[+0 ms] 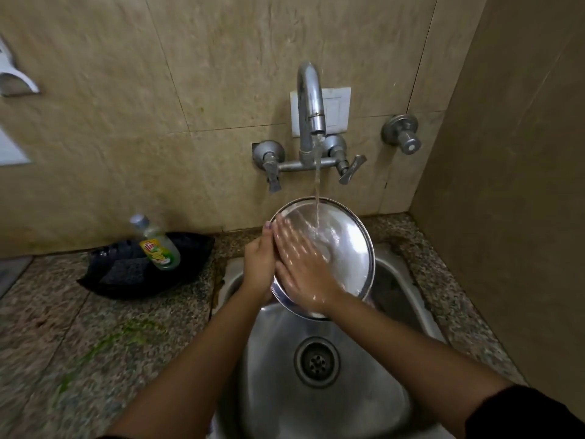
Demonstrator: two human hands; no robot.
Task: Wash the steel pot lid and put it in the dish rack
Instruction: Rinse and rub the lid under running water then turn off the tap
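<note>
Steel pot lid (345, 245): round, shiny, wet; left hand (258, 264) gripping rim.

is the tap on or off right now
On. A stream of water runs from the tap spout onto the steel lid, held over the sink by the left hand while the right hand rubs it.

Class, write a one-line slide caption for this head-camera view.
Left hand holds the steel lid under the running tap; right hand rubs it.
</note>
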